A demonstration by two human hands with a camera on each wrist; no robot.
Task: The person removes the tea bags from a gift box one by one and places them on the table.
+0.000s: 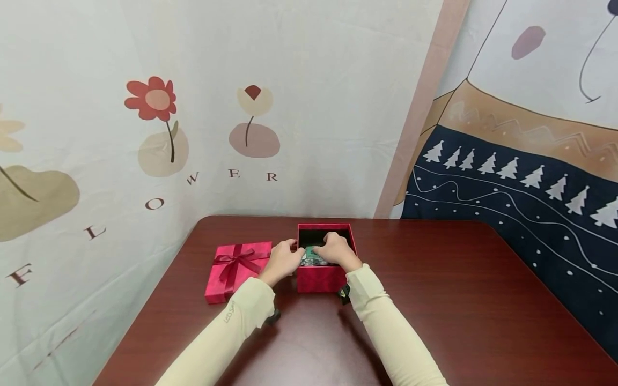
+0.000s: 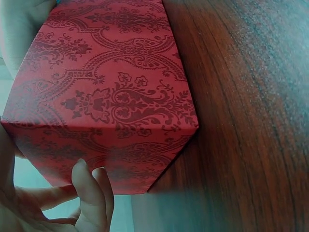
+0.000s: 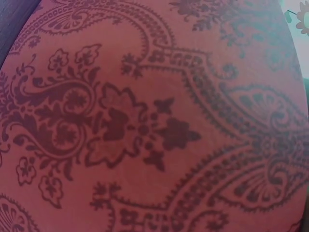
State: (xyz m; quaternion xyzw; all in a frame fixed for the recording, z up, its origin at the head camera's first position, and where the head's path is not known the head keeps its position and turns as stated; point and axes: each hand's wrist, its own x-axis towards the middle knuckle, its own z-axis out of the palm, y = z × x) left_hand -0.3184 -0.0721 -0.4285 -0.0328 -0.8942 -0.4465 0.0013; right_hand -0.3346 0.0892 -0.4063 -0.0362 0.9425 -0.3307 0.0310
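1. The green item (image 1: 313, 259) lies in the red box (image 1: 321, 280) between our hands, probably light; edges suit gripping.
2. Our left hand (image 1: 283, 261) pinches the box's stiff-looking wall.
3. Our right hand (image 1: 337, 250) reaches inside; its grip we cannot tell.
4. The lid (image 1: 236, 272) lies on the bench (image 1: 434, 284) beside our left hand.

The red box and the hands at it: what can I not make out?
- Head view: the green thing in the red box is too small to identify; the box's front wall hides its bottom.
- Head view: the right hand hides most of its own fingers.
- Left wrist view: the box's walls hide its inside.
- Right wrist view: the box's side fills most of it; no fingers can be seen.
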